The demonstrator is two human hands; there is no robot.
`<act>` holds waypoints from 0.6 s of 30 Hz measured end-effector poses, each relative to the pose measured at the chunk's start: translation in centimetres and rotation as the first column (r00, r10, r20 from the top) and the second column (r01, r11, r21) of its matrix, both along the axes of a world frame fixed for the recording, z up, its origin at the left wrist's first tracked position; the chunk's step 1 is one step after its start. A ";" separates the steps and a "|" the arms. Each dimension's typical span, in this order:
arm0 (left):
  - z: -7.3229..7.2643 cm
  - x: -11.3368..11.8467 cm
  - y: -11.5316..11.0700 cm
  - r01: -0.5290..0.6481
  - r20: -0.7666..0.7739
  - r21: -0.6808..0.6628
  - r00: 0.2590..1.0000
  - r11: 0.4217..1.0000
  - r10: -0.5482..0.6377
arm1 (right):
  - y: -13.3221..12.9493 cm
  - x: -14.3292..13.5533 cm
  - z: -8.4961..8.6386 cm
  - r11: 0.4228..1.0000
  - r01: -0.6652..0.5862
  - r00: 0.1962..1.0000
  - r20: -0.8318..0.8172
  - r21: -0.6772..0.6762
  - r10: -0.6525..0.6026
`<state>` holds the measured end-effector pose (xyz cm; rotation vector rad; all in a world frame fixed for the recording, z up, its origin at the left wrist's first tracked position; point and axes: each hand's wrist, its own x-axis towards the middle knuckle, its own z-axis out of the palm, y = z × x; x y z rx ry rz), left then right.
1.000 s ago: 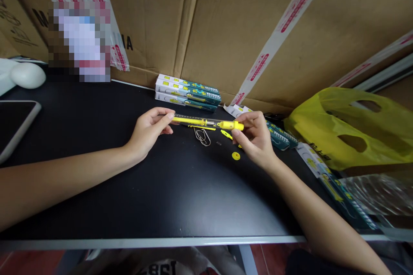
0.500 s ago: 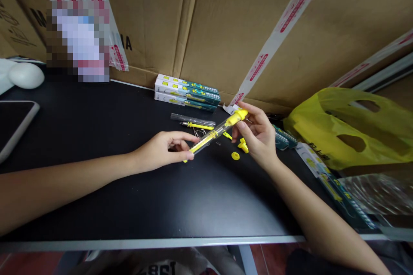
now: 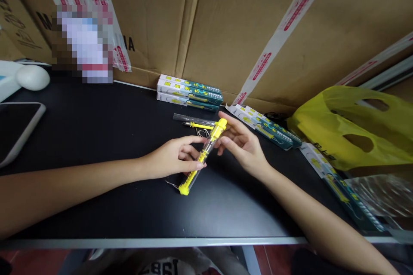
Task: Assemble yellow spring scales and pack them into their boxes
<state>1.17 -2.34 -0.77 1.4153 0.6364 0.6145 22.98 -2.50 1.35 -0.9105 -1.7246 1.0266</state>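
A clear-tubed spring scale (image 3: 202,154) with yellow ends and a yellow inner rod is tilted above the black table. My left hand (image 3: 180,154) is closed around the middle of its tube, thumb in front. A thin metal hook sticks out at its lower end. Beside the upper yellow cap is my right hand (image 3: 243,148), its thumb and fingers apart; the index fingertip is at the cap, and whether it touches is unclear. Behind the hands lie a loose clear tube (image 3: 190,118) and a yellow rod (image 3: 203,126), with metal hooks partly hidden.
Stacked spring scale boxes (image 3: 189,93) stand against the cardboard (image 3: 145,17). More boxes (image 3: 264,126) lie at right, near a yellow plastic bag (image 3: 322,116) and another box (image 3: 342,189). At left are a phone-like device (image 3: 19,129) and a white rounded object (image 3: 32,77).
The spring scale has turned steeper, its lower end swinging toward me. My right hand has moved left and its fingers have loosened from the cap. Small yellow parts are now hidden.
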 end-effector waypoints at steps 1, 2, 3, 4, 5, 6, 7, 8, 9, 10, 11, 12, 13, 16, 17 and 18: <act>0.0 0.1 0.0 -0.001 0.010 -0.011 1.000 1.000 0.001 | -0.1 -0.1 -0.2 0.999 -0.030 1.000 0.008 -0.012 0.030; 0.0 0.1 -0.1 0.002 0.015 -0.015 1.000 1.000 -0.002 | -0.1 -0.2 -0.4 0.998 -0.054 0.998 0.019 -0.015 0.054; 0.0 0.1 -0.1 0.004 0.019 -0.023 1.000 1.000 -0.004 | -0.2 -0.3 -0.5 0.997 -0.071 0.997 0.040 -0.011 0.071; 0.0 0.1 -0.1 0.005 0.027 -0.040 1.000 0.999 -0.004 | -0.2 -0.2 -0.6 0.997 -0.076 0.994 0.076 0.003 0.076; 0.1 0.1 0.0 0.006 0.039 -0.067 0.999 0.998 -0.004 | -0.1 -0.2 -0.7 0.997 -0.068 0.990 0.130 0.033 0.063; 0.1 0.0 0.0 0.006 0.058 -0.096 0.998 0.995 -0.001 | -0.1 0.0 -0.7 0.995 -0.045 0.979 0.201 0.086 0.027; 0.1 0.0 0.1 0.004 0.081 -0.121 0.997 0.993 0.006 | 0.0 0.2 -0.7 0.986 -0.017 0.958 0.286 0.167 -0.032; 0.1 -0.1 0.2 -0.005 0.106 -0.139 0.994 0.990 0.020 | 0.2 0.3 -0.7 0.963 0.001 0.920 0.377 0.268 -0.106; 0.2 -0.2 0.3 -0.019 0.129 -0.151 0.991 0.988 0.039 | 0.3 0.5 -0.7 0.929 0.000 0.868 0.462 0.371 -0.185; 0.2 -0.2 0.5 -0.038 0.148 -0.160 0.987 0.986 0.062 | 0.4 0.7 -0.7 0.889 -0.022 0.806 0.534 0.458 -0.255; 0.3 -0.3 0.5 -0.059 0.160 -0.170 0.983 0.984 0.087 | 0.6 0.8 -0.8 0.854 -0.060 0.746 0.592 0.517 -0.306; 0.3 -0.4 0.6 -0.080 0.164 -0.178 0.980 0.981 0.110 | 0.7 0.8 -0.9 0.829 -0.100 0.693 0.637 0.550 -0.338; 0.4 -0.4 0.6 -0.100 0.164 -0.183 0.978 0.978 0.130 | 0.8 0.9 -1.0 0.816 -0.133 0.651 0.670 0.562 -0.356; 0.6 -0.3 0.5 -0.142 0.152 -0.172 0.974 0.975 0.169 | 0.9 0.7 -1.3 0.801 -0.188 0.574 0.725 0.569 -0.380; 0.6 -0.3 0.5 -0.154 0.146 -0.166 0.973 0.974 0.178 | 0.9 0.7 -1.4 0.800 -0.200 0.552 0.739 0.566 -0.386; 0.6 -0.2 0.4 -0.166 0.139 -0.161 0.972 0.973 0.189 | 1.0 0.6 -1.5 0.801 -0.206 0.531 0.752 0.562 -0.391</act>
